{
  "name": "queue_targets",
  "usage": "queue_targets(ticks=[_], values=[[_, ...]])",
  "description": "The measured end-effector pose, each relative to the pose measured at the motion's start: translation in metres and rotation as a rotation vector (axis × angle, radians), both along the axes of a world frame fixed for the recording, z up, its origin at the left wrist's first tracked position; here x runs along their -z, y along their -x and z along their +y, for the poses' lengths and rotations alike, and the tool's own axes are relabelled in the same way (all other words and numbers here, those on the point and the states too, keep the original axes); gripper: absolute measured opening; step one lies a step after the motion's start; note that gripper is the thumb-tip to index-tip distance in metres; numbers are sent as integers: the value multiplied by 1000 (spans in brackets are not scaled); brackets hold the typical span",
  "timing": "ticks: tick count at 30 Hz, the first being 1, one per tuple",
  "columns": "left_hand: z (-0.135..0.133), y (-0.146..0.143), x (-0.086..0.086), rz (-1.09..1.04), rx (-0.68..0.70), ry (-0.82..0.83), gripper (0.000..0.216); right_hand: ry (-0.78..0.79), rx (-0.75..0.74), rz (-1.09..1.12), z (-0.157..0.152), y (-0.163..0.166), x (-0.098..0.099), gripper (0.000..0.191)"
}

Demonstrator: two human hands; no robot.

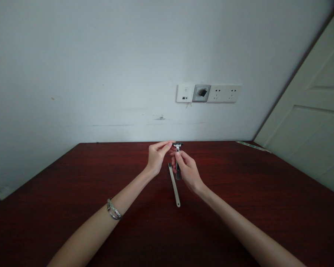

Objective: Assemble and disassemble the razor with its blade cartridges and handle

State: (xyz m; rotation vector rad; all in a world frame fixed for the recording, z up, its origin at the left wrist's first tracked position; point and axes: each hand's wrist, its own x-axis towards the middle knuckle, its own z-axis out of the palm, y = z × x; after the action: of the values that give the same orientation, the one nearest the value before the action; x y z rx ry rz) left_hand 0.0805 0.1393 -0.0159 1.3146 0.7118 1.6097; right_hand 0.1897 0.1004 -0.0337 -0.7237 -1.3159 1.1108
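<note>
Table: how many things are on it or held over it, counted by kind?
razor, held by left hand and right hand: 1
pale flat strip: 1
green strip at the far edge: 1
Total: 3

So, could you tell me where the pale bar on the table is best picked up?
Probably its near, rounded end, pinched across the narrow width from above. The pale bar lies flat on the table, running away from the person; its far end sits by the right hand holding the razor, so the near half is freer.
</note>
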Motion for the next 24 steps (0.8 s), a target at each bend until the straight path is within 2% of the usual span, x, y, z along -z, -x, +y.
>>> queue_targets(ticks=[7, 10, 13, 21, 24], values=[[1, 2, 0, 4, 30, 76, 32, 10, -57, 27, -1, 0, -4, 24], [2, 2, 0, -54, 75, 41, 32, 11, -65, 81, 1, -2, -5, 25], [3, 4, -3, -110, 53, 3, 29, 17, -61, 114, 4, -6, -6, 25], [13, 12, -2, -53, -100, 30, 27, -7, 153, -27, 15, -18, -5, 28], [18, 14, 3, 1, -122, 79, 24, -32, 156, -44, 19, -22, -4, 31]])
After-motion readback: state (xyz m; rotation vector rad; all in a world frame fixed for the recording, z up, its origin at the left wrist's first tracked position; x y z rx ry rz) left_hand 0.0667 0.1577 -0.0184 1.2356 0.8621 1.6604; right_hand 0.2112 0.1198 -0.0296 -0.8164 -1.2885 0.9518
